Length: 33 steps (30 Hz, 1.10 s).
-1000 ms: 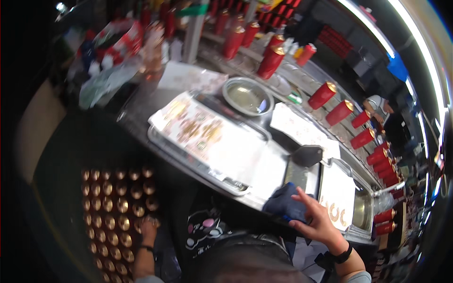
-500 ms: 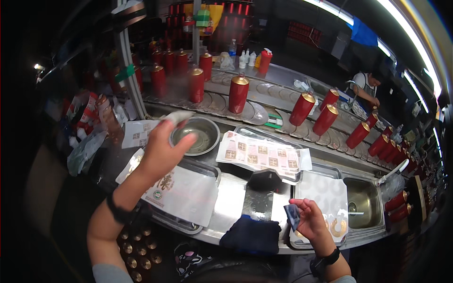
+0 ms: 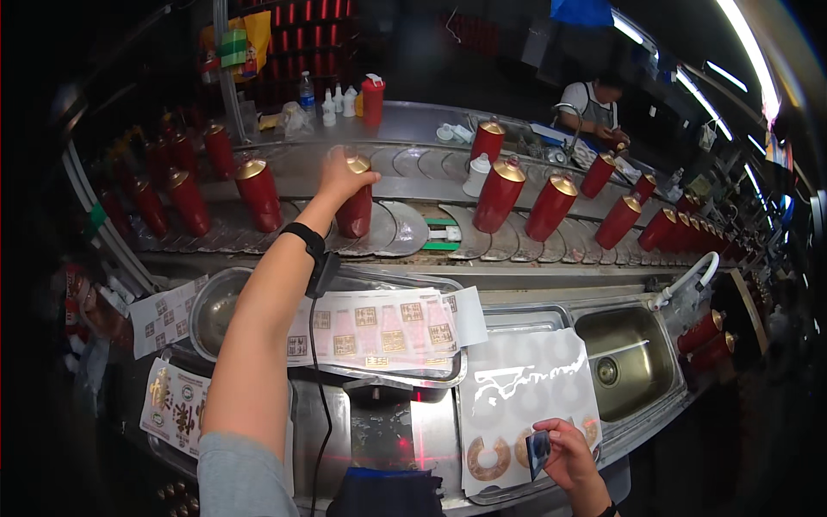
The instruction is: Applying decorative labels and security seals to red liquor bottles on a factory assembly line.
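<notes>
My left hand (image 3: 346, 178) reaches far over the counter, its fingers wrapped round the upper part of a red bottle (image 3: 354, 215) with a gold top. That bottle stands upright on the conveyor (image 3: 396, 228) of overlapping crescent plates. Low on the right, my right hand (image 3: 568, 455) pinches a small flat dark-blue piece (image 3: 538, 452), perhaps a scraper. It hovers over a tray sheet (image 3: 534, 379) bearing gold ring-shaped stickers (image 3: 488, 458). Beneath my left forearm lie label sheets (image 3: 379, 327) printed with gold squares, on a metal tray.
More red bottles (image 3: 551, 207) line the conveyor on both sides. A steel sink (image 3: 624, 362) with a white curved tap stands right. A metal bowl (image 3: 202, 323) sits left, partly behind my arm. Dark cloth (image 3: 383, 495) lies at the front edge. Across the conveyor a person (image 3: 594, 108) works.
My left hand has gone from above the metal bowl, where it held something whitish, forward onto the red bottle. The view has shifted; my right hand still holds the dark-blue piece.
</notes>
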Tool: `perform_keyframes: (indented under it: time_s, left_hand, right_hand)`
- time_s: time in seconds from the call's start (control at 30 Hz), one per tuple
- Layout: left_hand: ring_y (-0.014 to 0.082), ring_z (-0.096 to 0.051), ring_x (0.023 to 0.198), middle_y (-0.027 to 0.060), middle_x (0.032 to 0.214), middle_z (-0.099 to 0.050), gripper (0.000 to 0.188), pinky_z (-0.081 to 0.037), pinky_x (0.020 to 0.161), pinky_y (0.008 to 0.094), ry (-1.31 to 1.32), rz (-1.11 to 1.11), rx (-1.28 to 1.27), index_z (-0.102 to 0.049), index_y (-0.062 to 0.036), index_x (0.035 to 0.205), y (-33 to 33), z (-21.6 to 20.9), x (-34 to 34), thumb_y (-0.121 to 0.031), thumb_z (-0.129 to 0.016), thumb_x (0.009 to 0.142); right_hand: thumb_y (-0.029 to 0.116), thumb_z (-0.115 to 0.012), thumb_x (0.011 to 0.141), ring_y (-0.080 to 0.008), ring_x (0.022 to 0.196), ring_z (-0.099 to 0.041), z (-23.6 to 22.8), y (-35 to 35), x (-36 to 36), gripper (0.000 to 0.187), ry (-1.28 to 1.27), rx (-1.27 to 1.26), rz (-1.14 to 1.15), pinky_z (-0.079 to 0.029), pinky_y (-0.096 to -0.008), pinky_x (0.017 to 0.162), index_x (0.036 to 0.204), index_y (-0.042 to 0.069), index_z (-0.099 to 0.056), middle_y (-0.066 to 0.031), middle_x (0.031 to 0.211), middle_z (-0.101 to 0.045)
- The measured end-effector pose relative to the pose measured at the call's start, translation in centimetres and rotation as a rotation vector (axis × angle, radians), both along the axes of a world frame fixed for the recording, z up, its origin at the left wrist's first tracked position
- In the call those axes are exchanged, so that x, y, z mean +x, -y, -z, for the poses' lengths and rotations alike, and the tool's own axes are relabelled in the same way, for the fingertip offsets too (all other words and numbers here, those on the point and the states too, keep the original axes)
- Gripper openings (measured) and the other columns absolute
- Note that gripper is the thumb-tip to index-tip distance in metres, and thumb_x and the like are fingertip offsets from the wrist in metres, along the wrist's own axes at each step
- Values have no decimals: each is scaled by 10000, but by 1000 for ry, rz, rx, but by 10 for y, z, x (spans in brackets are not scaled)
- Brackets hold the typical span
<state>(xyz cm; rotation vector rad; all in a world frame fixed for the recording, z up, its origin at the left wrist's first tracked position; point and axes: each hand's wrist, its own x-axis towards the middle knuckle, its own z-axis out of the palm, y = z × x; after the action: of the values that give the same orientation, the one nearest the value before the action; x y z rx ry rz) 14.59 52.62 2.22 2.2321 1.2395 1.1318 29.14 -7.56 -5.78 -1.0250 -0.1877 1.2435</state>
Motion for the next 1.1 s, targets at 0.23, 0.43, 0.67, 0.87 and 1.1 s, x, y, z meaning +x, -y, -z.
perform_keyframes:
  time_s: [0.23, 0.43, 0.67, 0.87, 1.1]
  left_hand:
    - [346, -631, 1071, 224, 1160, -630, 891, -513, 921, 391, 129, 47, 19, -493, 86, 1283, 41, -27, -18, -420, -866, 652]
    - [222, -665, 930, 86, 1019, -673, 505, -559, 825, 380, 545, 407, -587, -615, -61, 1116, 179, -117, -114, -442, -753, 813]
    - [253, -662, 1012, 90, 1076, -683, 524, -546, 890, 515, 845, 298, -1052, -631, -114, 1143, 280, -91, -238, -525, -702, 827]
    - [222, -700, 914, 90, 1028, -701, 461, -599, 828, 410, 833, 316, -981, -648, -77, 1108, 345, -81, -267, -467, -690, 865]
    - [155, -699, 867, 63, 1007, -692, 503, -603, 784, 320, 665, 193, -862, -620, -83, 1154, 396, -57, -253, -455, -746, 840]
  right_hand:
    - [65, -556, 928, -188, 870, -699, 5, 3, -1, 266, 13, 28, -47, -578, -324, 780, 1160, -61, -590, -122, 969, -688]
    - [95, -588, 921, -150, 747, -672, -3, -10, -17, 241, 32, 59, -151, -551, -266, 694, 1113, -47, -620, -77, 820, -672]
    - [164, -618, 939, -83, 598, -567, -41, -40, -85, 181, 260, 109, -524, -432, -213, 497, 1022, 10, -664, -3, 734, -594]
    - [150, -729, 893, -56, 866, -601, -52, -59, -158, 455, 483, 364, -610, -457, -187, 706, 1298, 56, -546, -4, 955, -636]
    - [332, -913, 673, -276, 1248, -551, -61, -63, -210, 1170, 989, 669, -430, -437, -398, 1054, 1571, 90, -204, -164, 1380, -527]
